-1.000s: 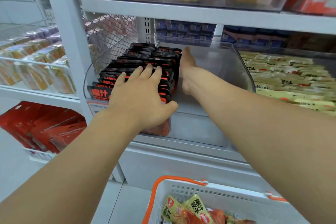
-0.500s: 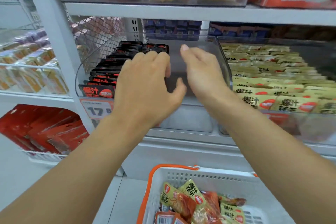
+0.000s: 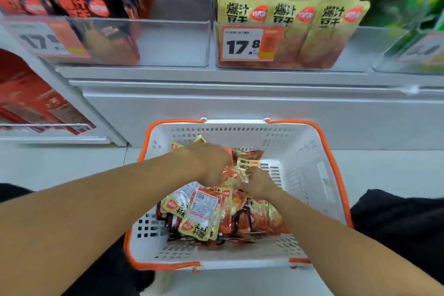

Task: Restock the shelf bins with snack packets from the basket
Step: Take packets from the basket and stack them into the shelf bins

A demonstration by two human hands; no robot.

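White basket of snack packets below shelf bins, left hand and right hand each grasped packets.

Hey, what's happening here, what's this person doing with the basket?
A person is restocking. Both hands are down in the white basket on the floor: the left hand and right hand are gathering snack packets from the pile. Above, the bin of black packets has room on its right side.

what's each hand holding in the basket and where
Left hand grips an orange packet by its edge; right hand pinches a yellow packet at its lower edge.
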